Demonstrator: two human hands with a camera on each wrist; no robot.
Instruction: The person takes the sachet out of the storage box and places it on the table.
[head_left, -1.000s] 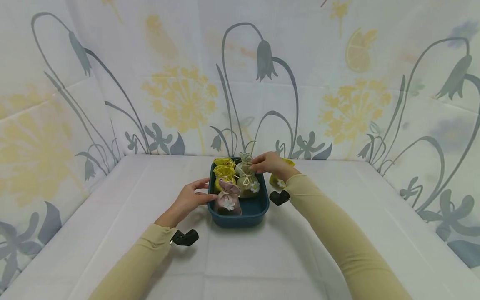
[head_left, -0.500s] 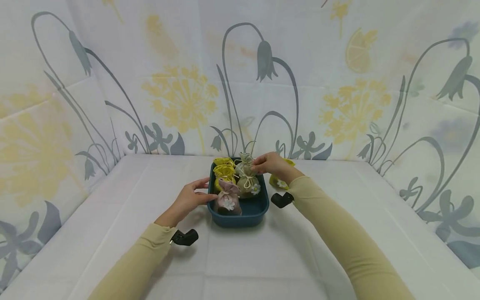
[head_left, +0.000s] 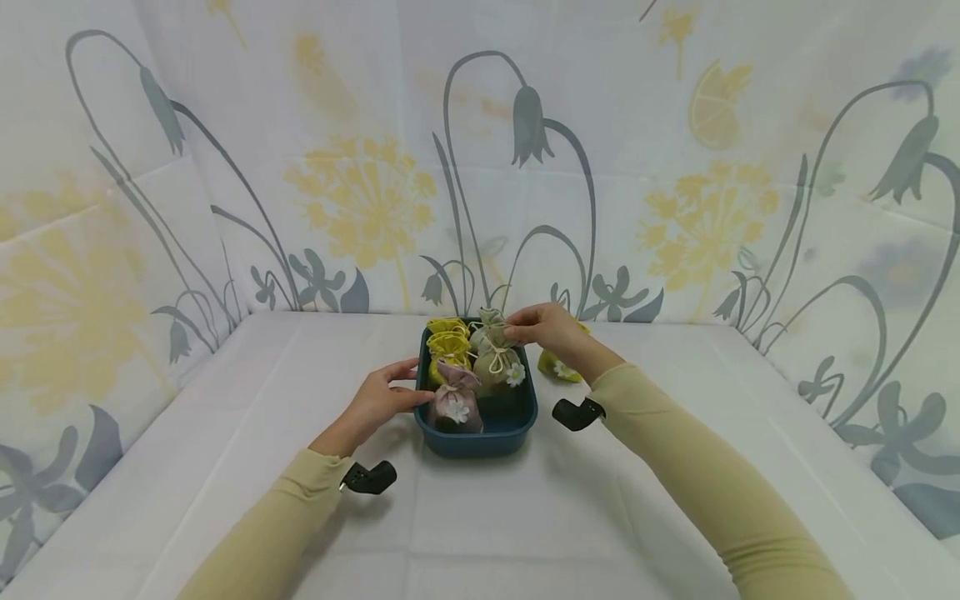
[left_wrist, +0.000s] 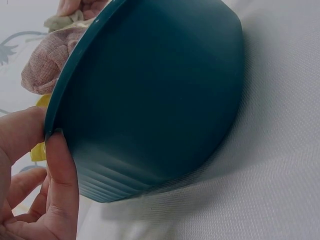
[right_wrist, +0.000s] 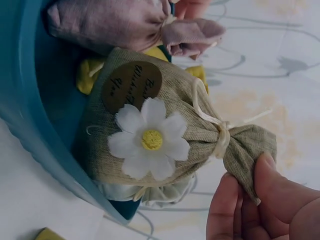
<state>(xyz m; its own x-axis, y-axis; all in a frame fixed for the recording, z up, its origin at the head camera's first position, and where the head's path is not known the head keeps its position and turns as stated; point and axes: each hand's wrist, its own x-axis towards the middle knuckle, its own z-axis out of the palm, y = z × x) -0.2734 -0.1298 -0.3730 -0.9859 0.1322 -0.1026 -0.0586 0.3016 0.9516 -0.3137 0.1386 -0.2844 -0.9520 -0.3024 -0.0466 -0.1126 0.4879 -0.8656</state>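
- We see the green pouch standing upright in the far right part of the bin, a white daisy and a round brown tag on its front, its neck tied with pale cord.
- Our right hand pinches the gathered top of that pouch between thumb and fingertips; the other fingers curl in close.
- The pouch's base rests inside the bin, against the right wall, as the right wrist view shows.
- Just in front of it, nearer to us, the pink pouch stands in the bin with its own white flower.
- To the left of the green pouch and behind the pink one sit two yellow pouches, one behind the other, at the far left of the bin.
- The bin is dark teal, rounded, and sits on the white table, about the middle of it.
- Our left hand holds the bin's left rim: the thumb lies on the outer wall and a finger above the edge, the rest loosely bent beneath.
- Outside the bin, just right of it and behind our right wrist, another yellow pouch lies on the table.
- Both arms wear beige sleeves, each with a small black camera at the wrist.
- A flowered cloth hangs round the table on three sides.
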